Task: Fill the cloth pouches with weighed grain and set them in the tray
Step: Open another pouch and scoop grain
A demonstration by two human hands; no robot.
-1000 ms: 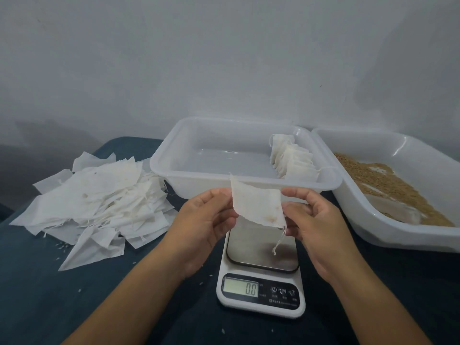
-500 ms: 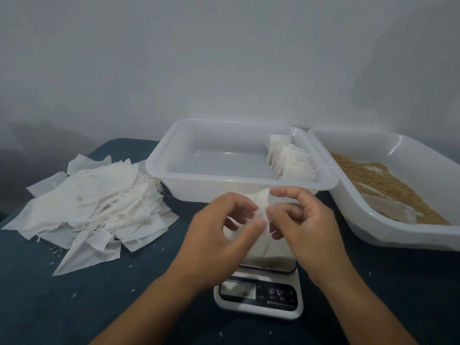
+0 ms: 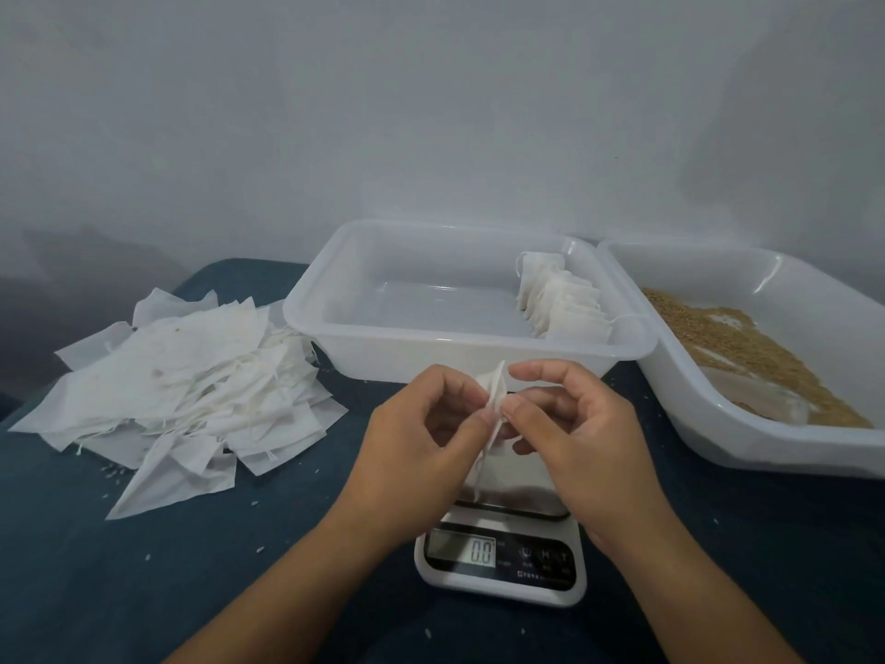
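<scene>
An empty white cloth pouch [image 3: 493, 400] hangs edge-on above the white kitchen scale [image 3: 500, 553], whose display reads 0.0. My left hand [image 3: 421, 438] pinches the pouch's left side and my right hand [image 3: 570, 424] pinches its right side, fingers curled at its mouth. Behind them stands the clear plastic tray [image 3: 431, 352] with a row of several filled pouches [image 3: 560, 299] upright against its right wall. To the right, a second white tub [image 3: 766, 443] holds brown grain [image 3: 737, 337].
A loose heap of empty white pouches [image 3: 182, 385] lies on the dark blue tabletop [image 3: 143, 567] at the left, with a few spilled grains around it. A plain grey wall rises close behind the tubs.
The pouch was held flat and spread between both hands. My hands have since drawn together, turned it edge-on over the scale and worked their fingers into its top edge.
</scene>
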